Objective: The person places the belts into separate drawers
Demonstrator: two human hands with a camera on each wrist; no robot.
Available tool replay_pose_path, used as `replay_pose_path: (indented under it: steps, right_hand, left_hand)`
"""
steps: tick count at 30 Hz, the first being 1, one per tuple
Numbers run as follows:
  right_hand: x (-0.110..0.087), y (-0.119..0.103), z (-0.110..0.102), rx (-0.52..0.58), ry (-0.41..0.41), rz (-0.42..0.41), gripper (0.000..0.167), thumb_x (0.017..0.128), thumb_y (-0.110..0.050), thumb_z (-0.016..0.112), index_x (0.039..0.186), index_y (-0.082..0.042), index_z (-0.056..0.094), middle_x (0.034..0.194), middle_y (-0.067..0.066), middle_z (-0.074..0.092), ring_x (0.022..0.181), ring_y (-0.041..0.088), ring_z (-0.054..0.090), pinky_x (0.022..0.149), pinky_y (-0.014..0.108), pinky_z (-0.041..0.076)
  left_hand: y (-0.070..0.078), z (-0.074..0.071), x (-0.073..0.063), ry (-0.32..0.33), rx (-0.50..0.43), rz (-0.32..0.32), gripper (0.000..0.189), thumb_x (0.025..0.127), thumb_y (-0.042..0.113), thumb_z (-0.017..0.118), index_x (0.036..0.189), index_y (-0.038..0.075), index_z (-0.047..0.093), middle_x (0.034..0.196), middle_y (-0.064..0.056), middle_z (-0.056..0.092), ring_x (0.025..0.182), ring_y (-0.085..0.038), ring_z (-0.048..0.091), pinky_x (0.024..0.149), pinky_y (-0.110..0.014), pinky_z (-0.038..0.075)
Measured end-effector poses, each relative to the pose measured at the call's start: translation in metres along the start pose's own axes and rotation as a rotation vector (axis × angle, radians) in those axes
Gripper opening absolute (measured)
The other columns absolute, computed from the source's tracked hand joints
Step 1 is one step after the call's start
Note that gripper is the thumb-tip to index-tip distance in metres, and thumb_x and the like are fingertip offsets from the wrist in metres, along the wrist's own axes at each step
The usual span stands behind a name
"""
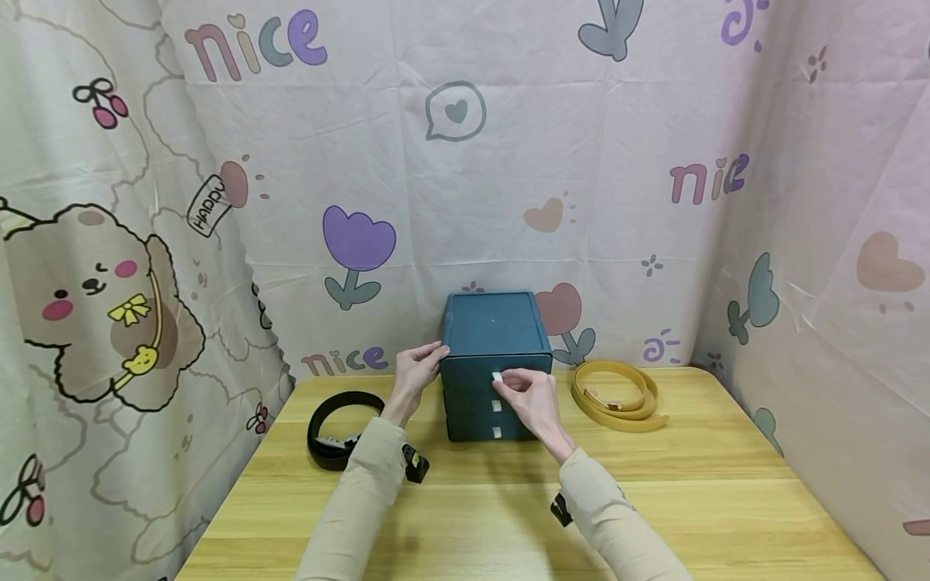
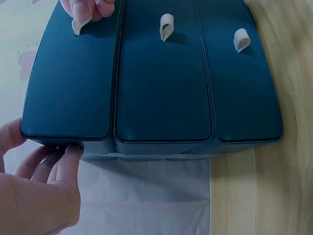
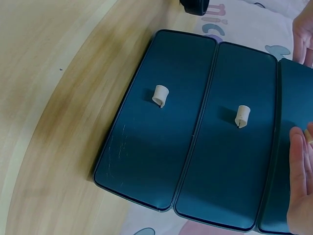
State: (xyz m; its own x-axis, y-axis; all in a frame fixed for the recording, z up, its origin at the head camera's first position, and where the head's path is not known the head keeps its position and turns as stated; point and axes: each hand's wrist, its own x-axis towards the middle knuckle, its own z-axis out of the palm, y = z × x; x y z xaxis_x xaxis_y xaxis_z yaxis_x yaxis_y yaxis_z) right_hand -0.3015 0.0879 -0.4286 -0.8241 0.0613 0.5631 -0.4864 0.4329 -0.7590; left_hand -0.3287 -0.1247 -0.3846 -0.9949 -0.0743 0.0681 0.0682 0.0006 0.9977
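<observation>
A dark blue three-drawer box (image 1: 496, 323) stands at the middle of the wooden table, its drawer fronts facing me. Each front carries a small white pull tab. My right hand (image 1: 535, 397) pinches the top drawer's pull tab (image 2: 79, 25) between thumb and fingertips. At the box's upper left front corner, my left hand (image 1: 415, 379) grips the edge, its fingers laid over the corner and against the side. The middle pull tab (image 2: 167, 26) and the bottom pull tab (image 2: 241, 40) stick out untouched in the left wrist view. What the drawers hold is hidden.
To the left of the box lies a coiled black belt (image 1: 314, 428) with a silvery buckle. A coiled yellow belt (image 1: 648, 401) is on the right. Printed curtains (image 1: 465, 186) hang close behind the table and along both sides.
</observation>
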Motion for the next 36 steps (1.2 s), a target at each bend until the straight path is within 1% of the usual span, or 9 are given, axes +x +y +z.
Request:
replay_pose_path:
  steps: [11,20,36]
  right_hand:
    - [0.0012,0.0007,0.0003,0.0,-0.005,0.007,0.013,0.08,-0.013,0.084,0.09,-0.004,0.08,0.083,0.011,0.079,0.071,0.021,0.075,0.064,0.022,0.057]
    - [0.0021,-0.0002,0.0012,-0.003,-0.001,0.009,0.014,0.081,-0.014,0.084,0.09,-0.004,0.08,0.082,0.011,0.079,0.071,0.021,0.074,0.064,0.023,0.058]
    - [0.0017,-0.0003,0.002,0.009,0.005,0.017,0.015,0.081,-0.013,0.084,0.092,-0.003,0.08,0.084,0.012,0.079,0.073,0.022,0.075,0.067,0.027,0.06]
  left_hand:
    - [0.0004,0.0003,-0.0001,-0.01,0.001,-0.004,0.043,0.097,0.017,0.067,0.136,-0.001,0.062,0.144,-0.023,0.057,0.138,-0.034,0.052,0.112,-0.046,0.045]
    - [0.0003,-0.0002,-0.0002,-0.014,0.002,0.005,0.043,0.098,0.016,0.066,0.136,-0.002,0.061,0.144,-0.024,0.057,0.138,-0.034,0.052,0.111,-0.045,0.045]
    - [-0.0005,0.0001,0.0006,-0.008,0.006,-0.006,0.043,0.097,0.017,0.066,0.136,-0.001,0.061,0.144,-0.023,0.057,0.138,-0.034,0.052,0.111,-0.045,0.045]
